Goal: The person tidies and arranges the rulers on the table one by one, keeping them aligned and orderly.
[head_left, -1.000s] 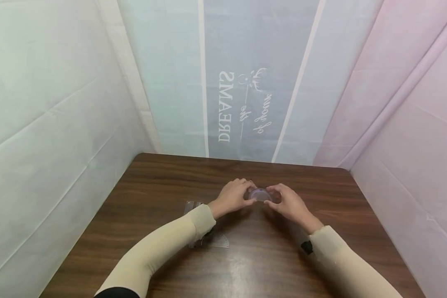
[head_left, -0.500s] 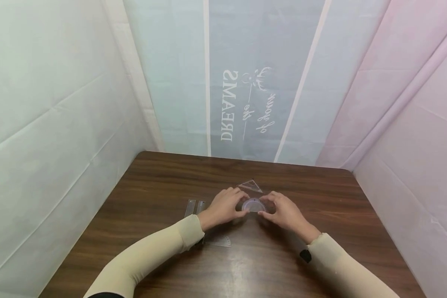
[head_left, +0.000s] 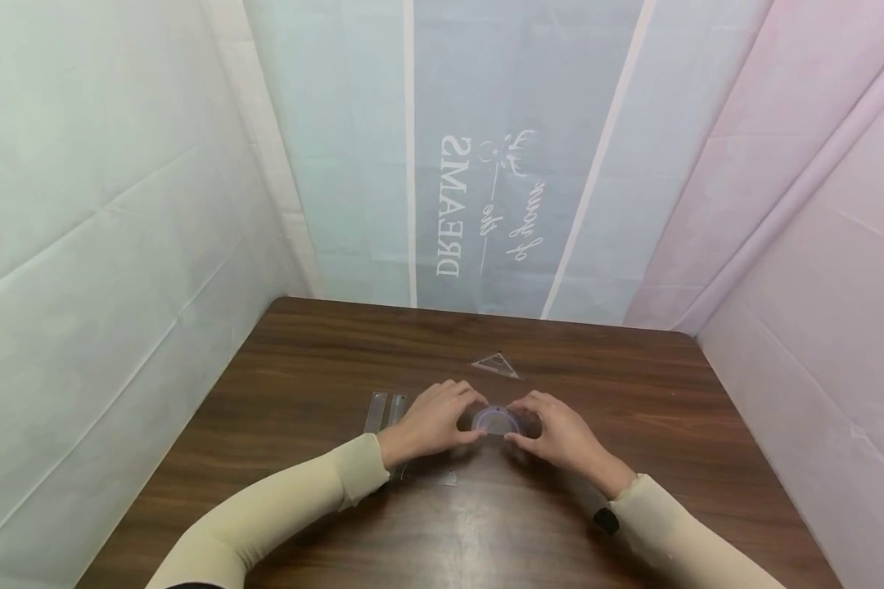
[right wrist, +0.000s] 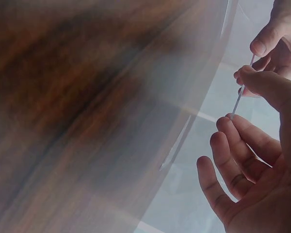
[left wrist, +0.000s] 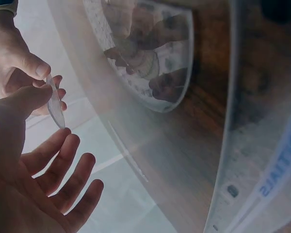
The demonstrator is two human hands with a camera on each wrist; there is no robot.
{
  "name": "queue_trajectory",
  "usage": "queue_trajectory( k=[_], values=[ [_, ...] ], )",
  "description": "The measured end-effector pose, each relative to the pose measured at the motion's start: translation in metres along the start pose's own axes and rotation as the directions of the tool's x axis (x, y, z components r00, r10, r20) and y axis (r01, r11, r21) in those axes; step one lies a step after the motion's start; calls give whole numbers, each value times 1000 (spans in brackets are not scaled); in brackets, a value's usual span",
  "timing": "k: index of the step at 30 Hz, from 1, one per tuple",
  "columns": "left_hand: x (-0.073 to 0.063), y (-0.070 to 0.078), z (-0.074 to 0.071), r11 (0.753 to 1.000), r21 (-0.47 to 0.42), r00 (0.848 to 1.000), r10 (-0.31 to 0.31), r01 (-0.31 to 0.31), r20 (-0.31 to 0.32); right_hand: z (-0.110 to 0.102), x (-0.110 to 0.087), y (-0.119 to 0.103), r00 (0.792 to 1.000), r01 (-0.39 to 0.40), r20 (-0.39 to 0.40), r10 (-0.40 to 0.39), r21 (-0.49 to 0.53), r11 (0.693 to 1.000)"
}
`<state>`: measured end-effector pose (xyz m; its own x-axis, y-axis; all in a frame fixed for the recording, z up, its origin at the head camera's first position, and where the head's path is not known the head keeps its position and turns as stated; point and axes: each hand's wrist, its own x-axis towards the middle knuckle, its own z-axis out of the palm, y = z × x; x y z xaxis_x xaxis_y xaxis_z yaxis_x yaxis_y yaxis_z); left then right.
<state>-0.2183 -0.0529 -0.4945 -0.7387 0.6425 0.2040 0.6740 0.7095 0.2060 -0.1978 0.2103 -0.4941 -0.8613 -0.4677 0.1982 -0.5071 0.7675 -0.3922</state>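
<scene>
A clear half-round protractor [head_left: 497, 422] with a purplish scale is held up above the table, its flat side toward me. My left hand [head_left: 433, 419] pinches its left end between thumb and fingertips. At the other end, my right hand [head_left: 563, 433] pinches it in the same way. Both wrist views show the protractor [left wrist: 55, 104] nearly edge-on, as a thin strip [right wrist: 239, 99] between thumbs and fingertips. The remaining fingers are spread and hold nothing.
A clear triangular set square [head_left: 498, 366] lies beyond the hands on the brown wooden table [head_left: 324, 343]. Two clear rulers [head_left: 375, 411] lie left, partly behind my left forearm. Another clear protractor [head_left: 448, 477] lies nearer me, partly covered. Cloth walls [head_left: 133, 245] enclose the table.
Both hands have drawn the protractor toward me and slightly left. The set square, earlier partly behind the left hand, now shows fully on the table.
</scene>
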Motion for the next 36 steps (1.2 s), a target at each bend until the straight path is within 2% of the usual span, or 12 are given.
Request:
queue_trajectory(
  k=[10, 17, 24, 30, 36],
  values=[
    [-13, 5, -1, 1000, -19, 1000, -1, 1, 31, 1, -7, -8, 999, 1, 36, -2, 16, 1000],
    [-22, 8, 2, 1000, 4, 999, 16, -17, 44, 4, -13, -12, 997, 18, 76, -21, 32, 999],
    [-31, 10, 8, 998, 22, 997, 52, -53, 61, 13, -19, -13, 991, 75, 104, -86, 111, 991],
    [-36, 12, 10, 998, 22, 995, 64, -66, 82, 19, -24, -16, 990, 83, 110, -92, 84, 993],
    [-35, 10, 8, 996, 31, 993, 87, -89, 81, 18, -22, -17, 990, 83, 108, -90, 71, 994]
  ],
)
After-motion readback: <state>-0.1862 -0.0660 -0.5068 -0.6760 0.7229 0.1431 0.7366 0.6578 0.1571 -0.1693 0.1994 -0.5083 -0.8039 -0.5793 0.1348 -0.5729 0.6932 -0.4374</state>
